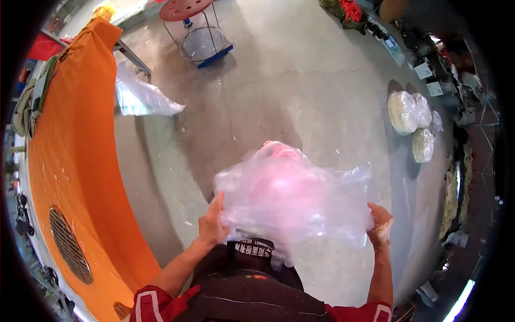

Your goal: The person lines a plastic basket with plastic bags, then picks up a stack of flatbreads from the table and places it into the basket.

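Dark apron [252, 298] with printed lettering at its front lies nearest the camera, between the person's two red sleeves, to the right of the orange-covered table [80, 134], the landmark here. That table runs down the person's left side, a slatted oval panel [71, 245] showing on its near part. Beyond its far end stands a red round stool [185, 9] with holes in the seat and thin metal legs; a blue-edged piece [215, 57] sits at its base. A loose sheet of clear film [142, 96] hangs or lies just beside the table's far right edge; which of these, I cannot tell. Well apart from the table, across the floor, wrapped bundles [403, 112] sit together, with mixed clutter further right.

The table's curved right edge comes close to the left forearm. Grey floor [257, 75] runs from that edge across to the bundles, giving width on both sides of the hands and ahead of them.

Right of the table, the clear plastic bag [300, 198] is stretched between the hands, over something pink [281, 152] that is too blurred to name. The left hand [213, 221] grips its left end, thumb side up; the right hand [381, 221] pinches its right end, fingers curled.
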Demonstrator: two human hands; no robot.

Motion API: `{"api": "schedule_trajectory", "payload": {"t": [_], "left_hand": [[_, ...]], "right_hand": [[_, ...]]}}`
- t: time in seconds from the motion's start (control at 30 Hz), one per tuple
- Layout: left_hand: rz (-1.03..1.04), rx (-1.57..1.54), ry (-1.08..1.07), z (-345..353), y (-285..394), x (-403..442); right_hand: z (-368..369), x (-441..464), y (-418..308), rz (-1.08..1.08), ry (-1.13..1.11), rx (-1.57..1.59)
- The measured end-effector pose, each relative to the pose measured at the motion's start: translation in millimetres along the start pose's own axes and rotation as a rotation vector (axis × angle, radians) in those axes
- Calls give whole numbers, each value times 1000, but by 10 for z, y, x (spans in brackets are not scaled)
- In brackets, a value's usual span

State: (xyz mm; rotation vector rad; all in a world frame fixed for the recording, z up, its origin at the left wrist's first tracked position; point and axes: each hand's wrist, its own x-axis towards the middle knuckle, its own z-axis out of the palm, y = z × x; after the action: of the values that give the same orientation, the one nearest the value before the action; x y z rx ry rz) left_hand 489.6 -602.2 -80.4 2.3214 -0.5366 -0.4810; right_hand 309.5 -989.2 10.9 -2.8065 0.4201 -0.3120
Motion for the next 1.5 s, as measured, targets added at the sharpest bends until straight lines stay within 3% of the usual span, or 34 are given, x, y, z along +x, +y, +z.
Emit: {"api": "schedule_trajectory", "payload": {"t": [0.03, 0.1, 0.13, 0.17, 0.2, 0.23, 0.3, 0.33, 0.37, 0.47, 0.53, 0.6, 0.7, 0.8, 0.87, 0.97, 1.0, 1.1, 1.17, 1.23, 1.27, 1.3, 1.4, 1.47, 1.5], "left_hand": [[-68, 2, -36, 175, -75, -191], [-13, 61, -33, 543, -212, -596], [-110, 77, -249, 656, -251, -858], [-221, 210, -746, 562, 0, -839], [-145, 151, -919, 624, 1, -974], [-140, -199, -934, 650, -74, -1075], [-445, -463, -802, 603, -89, -1031], [-594, -590, -721, 573, -94, -998], [-651, -459, -480, 724, -264, -1039], [-564, -93, -192, 1232, -839, -965], [-705, -105, 2, 1405, -952, -714], [-728, 182, 75, 1596, -1149, -489], [-925, -5, 37, 2075, -1752, -285], [-1174, -429, -95, 2509, -1996, -45], [-940, -628, 111, 3226, -2394, -271], [-802, -476, 170, 3674, -2498, -324], [-789, -352, 147, 3671, -2454, -288], [-992, -424, 289, 2947, -2036, 85], [-843, -83, 527, 2505, -1904, 42], [-539, -56, 219, 2038, -1605, -56], [-383, -38, 69, 1875, -1481, -78], [-394, 16, -54, 1810, -1342, -51], [-416, 184, -361, 1875, -1097, -52], [-422, 294, -476, 2227, -1255, -223], [-432, 491, -667, 2373, -1237, -205]], "right_hand": [[-1, -42, 123, -78, -67, -15], [-16, -101, 354, -99, -271, -51], [-28, -137, 456, -106, -375, -77], [-12, -98, 550, -77, -341, 2], [2, -10, 658, -56, -387, 80], [36, 98, 742, -31, -435, 163], [142, 434, 727, 86, -580, 242], [256, 664, 642, 7, -603, 128], [417, 862, 540, 18, -613, 98], [1324, 1219, 576, -174, -478, 67], [1958, 1437, 598, -205, -446, 12], [2516, 1624, 595, -187, -431, 17], [3205, 1845, 541, -130, -503, 9], [3891, 1931, 622, -10, -591, 15], [4250, 1900, 750, 88, -678, 42], [4807, 1735, 1195, 200, -776, 141], [4891, 1763, 1289, 198, -821, 202], [4643, 1929, 1271, 164, -979, 344], [3889, 2111, 967, 19, -804, 300], [3201, 2092, 809, -416, -721, 19], [2923, 1972, 676, -436, -814, -114], [2704, 1803, 575, -453, -905, -247], [2644, 1073, 871, -113, -1134, -465], [2800, 704, 1116, 87, -1331, -387], [2783, 680, 1144, 122, -1318, -267]]}}
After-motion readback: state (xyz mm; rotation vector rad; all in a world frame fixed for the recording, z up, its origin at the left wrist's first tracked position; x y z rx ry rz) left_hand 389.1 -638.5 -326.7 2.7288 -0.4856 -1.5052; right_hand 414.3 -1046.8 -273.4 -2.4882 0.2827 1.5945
